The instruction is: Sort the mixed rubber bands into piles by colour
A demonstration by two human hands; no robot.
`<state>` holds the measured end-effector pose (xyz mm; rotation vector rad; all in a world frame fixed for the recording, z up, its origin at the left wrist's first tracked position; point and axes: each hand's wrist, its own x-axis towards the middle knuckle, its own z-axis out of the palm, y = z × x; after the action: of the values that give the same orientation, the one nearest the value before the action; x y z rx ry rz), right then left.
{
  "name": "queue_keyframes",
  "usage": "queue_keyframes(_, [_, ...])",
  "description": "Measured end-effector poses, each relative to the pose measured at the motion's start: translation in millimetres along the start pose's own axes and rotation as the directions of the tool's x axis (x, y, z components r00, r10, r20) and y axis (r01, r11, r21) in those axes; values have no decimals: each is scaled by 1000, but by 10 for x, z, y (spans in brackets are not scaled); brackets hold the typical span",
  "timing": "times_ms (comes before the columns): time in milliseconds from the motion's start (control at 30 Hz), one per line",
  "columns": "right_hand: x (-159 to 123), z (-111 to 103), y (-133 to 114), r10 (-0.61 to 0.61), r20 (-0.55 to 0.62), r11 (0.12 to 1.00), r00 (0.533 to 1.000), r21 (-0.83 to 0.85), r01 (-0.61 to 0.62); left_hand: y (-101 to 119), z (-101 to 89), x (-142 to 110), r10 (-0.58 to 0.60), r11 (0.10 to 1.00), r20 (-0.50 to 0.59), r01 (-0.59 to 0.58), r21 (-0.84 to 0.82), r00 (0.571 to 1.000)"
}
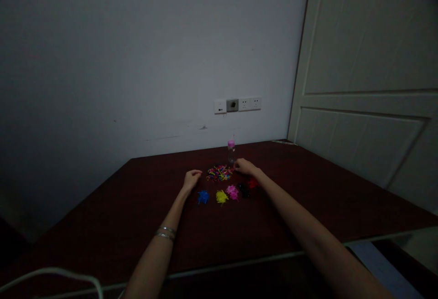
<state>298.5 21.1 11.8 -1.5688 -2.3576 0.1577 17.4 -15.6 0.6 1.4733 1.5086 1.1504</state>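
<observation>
A mixed heap of small colourful pieces (219,173), like thin strips or little bands, lies on the dark red-brown table (137,208). My left hand (192,180) is just left of the heap, thumb and fingers pinched together; anything between them is too small to make out. At the heap's right edge is my right hand (242,166), fingers curled and closed, their tips partly hidden. Nearer me are sorted piles: blue (203,197), yellow (221,197), pink (232,192), black (244,190) and red (252,183), the last beside my right forearm.
A clear bottle with a pink cap (231,151) stands behind the heap, close to my right hand. Wall sockets (249,103) sit above the table's back edge. A pale panelled door (362,144) borders the right side. A white cable (54,270) curves at lower left.
</observation>
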Motion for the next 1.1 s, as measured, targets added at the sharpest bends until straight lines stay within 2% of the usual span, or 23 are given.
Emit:
queue_keyframes(400, [-37, -30, -61, -11, -33, 999, 999, -33, 10, 34, 0, -32, -17, 1000, 1, 17, 17, 1000])
queue_keyframes(767, [-48, -412, -76, -70, -118, 995, 990, -79, 61, -5, 9, -6, 2, 1000, 8, -2, 14, 1000])
queue_keyframes(933, [-178, -510, -40, -93, -184, 995, 978, 6, 96, 2, 5, -13, 17, 999, 8, -17, 38, 1000])
queue_keyframes(1100, [-500, -489, -41, -112, -237, 977, 965, 153, 151, -20, 16, 7, 34, 998, -2, -34, 53, 999])
